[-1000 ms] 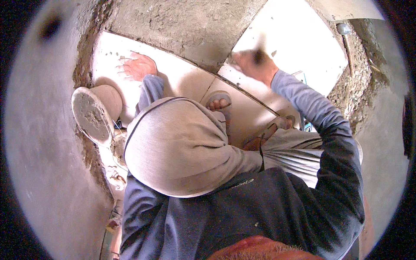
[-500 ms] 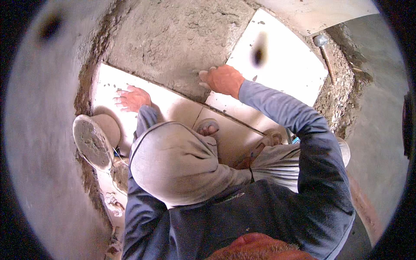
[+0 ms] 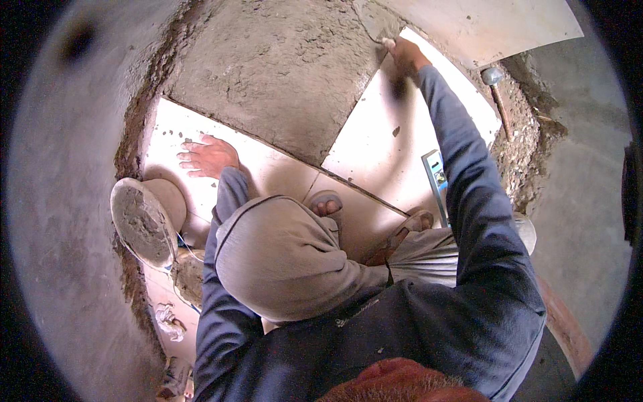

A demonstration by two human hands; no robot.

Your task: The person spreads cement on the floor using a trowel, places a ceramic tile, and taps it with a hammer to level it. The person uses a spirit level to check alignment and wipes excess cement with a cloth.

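My left hand lies flat with fingers spread on a white floor tile at the left. Stretched out to the far right, my right hand is closed on what looks like a trowel, its grey blade resting on the wet mortar bed. This hand is just above the upper corner of another white tile. The mortar fills the corner between the two tiles. Part of the trowel's handle is hidden by my fingers.
A tilted bucket with mortar stands at the left by the wall. A spirit level lies beside my right arm. A mallet rests on rubble at the right. A pale sheet is at the far right. My sandalled feet are on the tiles.
My right hand has moved away and to the right, from the tile's near corner to its far corner. The spirit level has come into view. My left hand stays on its tile.
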